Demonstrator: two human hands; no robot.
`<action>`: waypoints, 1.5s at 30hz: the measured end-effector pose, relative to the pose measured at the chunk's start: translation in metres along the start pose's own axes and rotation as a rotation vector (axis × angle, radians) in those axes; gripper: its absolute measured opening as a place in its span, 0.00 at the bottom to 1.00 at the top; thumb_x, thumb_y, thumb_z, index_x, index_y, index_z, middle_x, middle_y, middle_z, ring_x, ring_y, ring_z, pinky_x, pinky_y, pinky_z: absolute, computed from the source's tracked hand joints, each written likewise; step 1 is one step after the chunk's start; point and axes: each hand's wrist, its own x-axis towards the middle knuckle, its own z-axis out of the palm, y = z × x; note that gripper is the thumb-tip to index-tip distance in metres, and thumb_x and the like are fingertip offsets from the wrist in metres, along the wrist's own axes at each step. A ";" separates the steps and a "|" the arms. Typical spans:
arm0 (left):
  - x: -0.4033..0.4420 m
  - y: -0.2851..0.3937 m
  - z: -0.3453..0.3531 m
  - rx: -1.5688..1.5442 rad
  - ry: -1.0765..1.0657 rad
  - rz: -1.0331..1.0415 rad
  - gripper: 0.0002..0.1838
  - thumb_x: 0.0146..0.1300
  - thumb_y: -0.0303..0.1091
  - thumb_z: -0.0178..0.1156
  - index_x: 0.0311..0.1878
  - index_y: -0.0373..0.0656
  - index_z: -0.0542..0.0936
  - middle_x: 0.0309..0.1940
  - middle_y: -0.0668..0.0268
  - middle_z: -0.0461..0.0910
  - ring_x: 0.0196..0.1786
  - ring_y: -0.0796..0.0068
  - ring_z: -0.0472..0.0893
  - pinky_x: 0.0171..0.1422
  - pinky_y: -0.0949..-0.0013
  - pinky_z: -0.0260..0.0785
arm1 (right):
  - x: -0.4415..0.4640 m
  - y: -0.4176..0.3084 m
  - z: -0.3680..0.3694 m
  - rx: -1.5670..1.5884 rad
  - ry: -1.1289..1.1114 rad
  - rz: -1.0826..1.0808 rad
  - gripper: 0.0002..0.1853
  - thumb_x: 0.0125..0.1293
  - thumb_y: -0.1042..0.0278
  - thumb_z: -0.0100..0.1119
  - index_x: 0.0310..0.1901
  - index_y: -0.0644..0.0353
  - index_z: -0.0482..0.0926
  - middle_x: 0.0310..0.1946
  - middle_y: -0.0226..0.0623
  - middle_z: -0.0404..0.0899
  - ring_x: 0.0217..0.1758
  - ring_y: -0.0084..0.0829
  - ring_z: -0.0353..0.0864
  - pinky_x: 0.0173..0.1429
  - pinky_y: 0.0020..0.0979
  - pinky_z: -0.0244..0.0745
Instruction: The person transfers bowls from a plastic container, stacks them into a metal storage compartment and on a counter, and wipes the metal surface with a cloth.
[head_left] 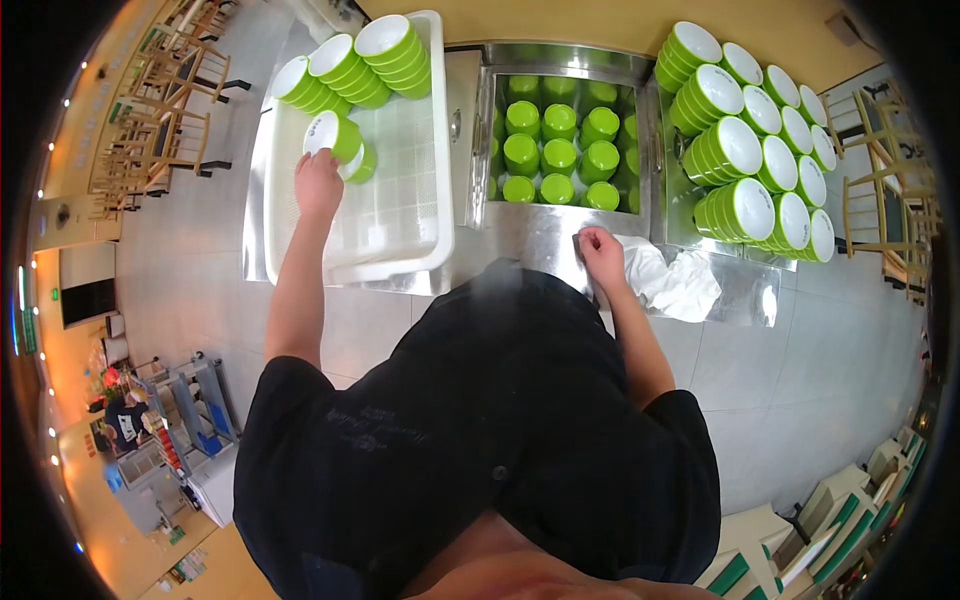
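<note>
My left hand (pixel 318 182) reaches into the white plastic tray (pixel 440 160) and pinches the rim of a green cup (pixel 347 140) with a white inside. That cup is tilted, and another green cup (pixel 363 164) lies partly hidden behind it. Stacks of the same cups (pixel 388 50) lean at the tray's far end. My right hand (pixel 602 255) is closed at the front edge of the steel counter, beside a crumpled white cloth (pixel 675 284). Whatever its curled fingers hold, if anything, is hidden.
Between the tray and the right-hand side, an open steel compartment (pixel 560 75) holds several upside-down green cups (pixel 559 157). Tall stacks of cups (pixel 740 146) lie on the right counter. Wooden chairs (pixel 185 110) stand beyond; a person (pixel 127 420) is at the far lower left.
</note>
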 end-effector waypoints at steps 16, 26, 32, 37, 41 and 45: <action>-0.065 0.256 -0.080 -1.098 -0.231 0.131 0.11 0.70 0.29 0.66 0.53 0.38 0.82 0.50 0.48 0.86 0.55 0.48 0.85 0.59 0.57 0.77 | 0.029 -0.120 0.006 0.888 -0.415 -0.074 0.55 0.67 0.68 0.73 0.86 0.48 0.44 0.77 0.46 0.62 0.71 0.37 0.76 0.70 0.40 0.76; -0.075 0.278 -0.049 -1.135 -0.574 0.141 0.10 0.75 0.30 0.62 0.55 0.38 0.81 0.46 0.53 0.84 0.51 0.55 0.84 0.60 0.59 0.74 | 0.015 -0.103 0.008 1.164 -0.426 0.188 0.49 0.69 0.67 0.70 0.85 0.50 0.47 0.78 0.40 0.62 0.78 0.38 0.66 0.78 0.42 0.66; -0.073 0.243 -0.068 -0.966 -0.082 0.231 0.20 0.66 0.25 0.67 0.61 0.39 0.78 0.59 0.51 0.80 0.65 0.45 0.77 0.71 0.52 0.70 | 0.042 -0.091 0.001 0.728 -0.293 0.197 0.48 0.64 0.65 0.75 0.80 0.61 0.54 0.69 0.48 0.73 0.71 0.40 0.74 0.73 0.39 0.71; -0.100 0.200 -0.073 -0.791 0.020 0.150 0.23 0.65 0.26 0.67 0.63 0.38 0.77 0.60 0.50 0.79 0.65 0.44 0.77 0.72 0.50 0.69 | 0.087 -0.041 -0.002 0.273 -0.152 0.248 0.55 0.55 0.55 0.83 0.78 0.65 0.58 0.69 0.54 0.73 0.71 0.44 0.75 0.73 0.39 0.72; -0.121 0.181 -0.067 -0.688 0.019 -0.088 0.23 0.67 0.31 0.66 0.64 0.38 0.76 0.59 0.48 0.79 0.63 0.44 0.78 0.68 0.50 0.71 | 0.128 -0.030 0.007 0.063 -0.124 0.234 0.56 0.52 0.51 0.84 0.76 0.67 0.61 0.69 0.57 0.73 0.72 0.47 0.74 0.74 0.41 0.70; -0.123 0.174 -0.060 -0.639 -0.012 -0.259 0.15 0.69 0.35 0.65 0.55 0.40 0.80 0.48 0.52 0.84 0.51 0.46 0.83 0.55 0.50 0.76 | 0.172 -0.045 0.036 -0.001 -0.215 0.217 0.57 0.51 0.52 0.85 0.76 0.68 0.60 0.71 0.59 0.71 0.73 0.49 0.74 0.75 0.42 0.71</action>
